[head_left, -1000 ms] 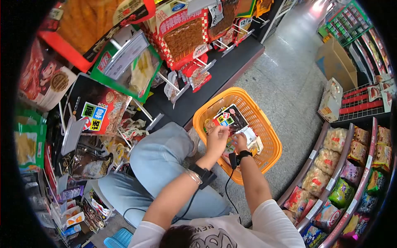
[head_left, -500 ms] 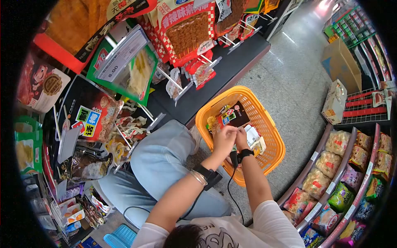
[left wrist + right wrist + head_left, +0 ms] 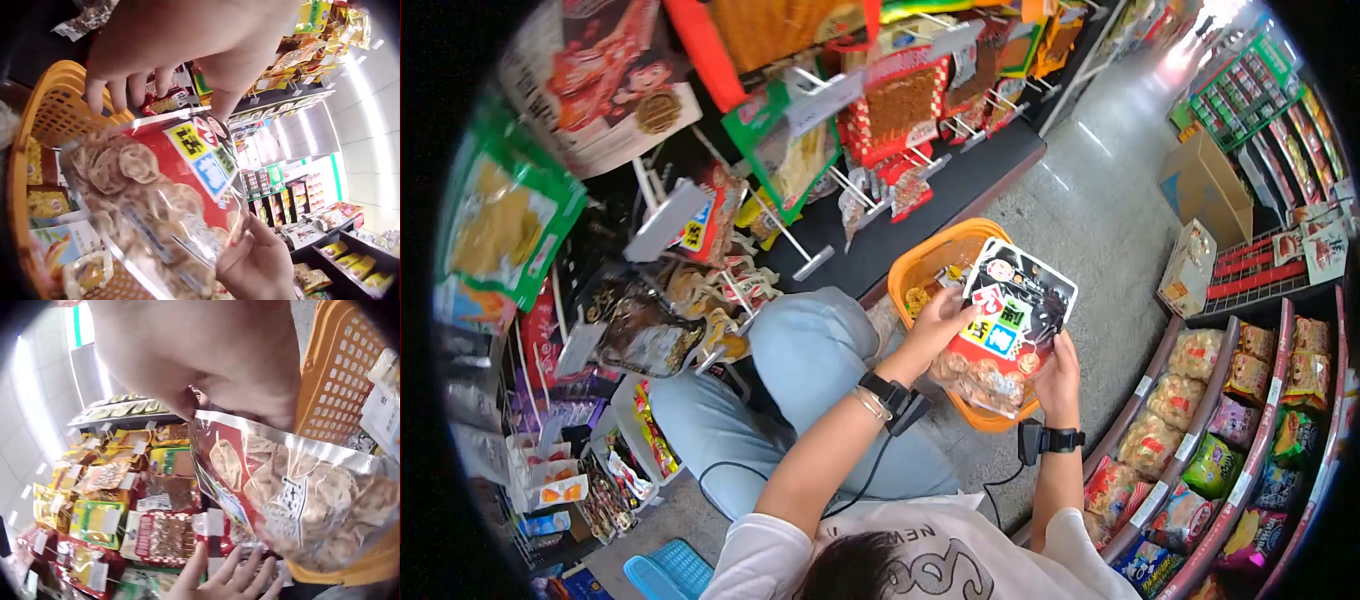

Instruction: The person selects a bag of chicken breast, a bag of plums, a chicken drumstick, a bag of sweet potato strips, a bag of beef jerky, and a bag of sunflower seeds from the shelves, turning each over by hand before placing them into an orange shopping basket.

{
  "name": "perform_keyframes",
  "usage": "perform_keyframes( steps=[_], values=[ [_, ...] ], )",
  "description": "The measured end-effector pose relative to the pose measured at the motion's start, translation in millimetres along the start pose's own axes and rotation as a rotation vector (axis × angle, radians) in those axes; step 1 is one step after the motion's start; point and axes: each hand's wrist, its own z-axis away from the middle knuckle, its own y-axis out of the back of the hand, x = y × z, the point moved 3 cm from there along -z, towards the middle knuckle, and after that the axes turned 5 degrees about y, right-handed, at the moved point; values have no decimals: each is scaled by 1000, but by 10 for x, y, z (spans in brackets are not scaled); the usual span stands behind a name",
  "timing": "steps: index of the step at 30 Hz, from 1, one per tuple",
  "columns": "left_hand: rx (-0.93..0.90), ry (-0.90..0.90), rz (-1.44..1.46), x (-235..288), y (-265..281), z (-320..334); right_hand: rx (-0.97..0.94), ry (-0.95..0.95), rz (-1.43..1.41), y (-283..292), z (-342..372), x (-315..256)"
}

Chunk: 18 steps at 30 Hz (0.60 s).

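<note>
A black-and-red snack pouch (image 3: 1005,335) with a clear lower part is tilted above the orange basket (image 3: 910,262). At its right edge, my right hand (image 3: 1058,375) pinches it; the right wrist view shows that hand (image 3: 206,356) gripping the top corner of the pouch (image 3: 294,494). My left hand (image 3: 940,322) is at the opposite edge, thumb over the front. In the left wrist view this hand (image 3: 181,50) has its fingers spread beside the pouch (image 3: 175,187). Its spread fingers also show low in the right wrist view.
Hanging snack bags and price tags crowd the left, close to the left arm. Curved shelves (image 3: 1225,400) of packaged snacks stand at right, a cardboard box (image 3: 1205,190) behind them. Other packets (image 3: 47,203) lie in the basket. A blue basket (image 3: 670,572) is low at left.
My hands, earlier close together over the basket, have moved apart. The pouch has come up from the basket and is held at its right edge. The head view has shifted.
</note>
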Motion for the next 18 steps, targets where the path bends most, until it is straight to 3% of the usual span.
perform_keyframes(
  steps=[2,4,6,10,13,18],
  values=[
    [-71,123,202,68,-14,199,-29,15,-11,-234,110,-91],
    [-36,119,95,257,4,479,-31,36,-65,-566,203,-121],
    [0,42,38,446,95,762,-118,84,19,-871,291,-93],
    [101,-126,-33,1005,370,1405,-469,137,255,-1499,450,50],
    [243,-156,18,1259,673,1806,-643,-172,380,-1766,617,313],
    [376,-180,30,1300,1159,2290,-757,-263,396,-2158,886,796]
  ],
)
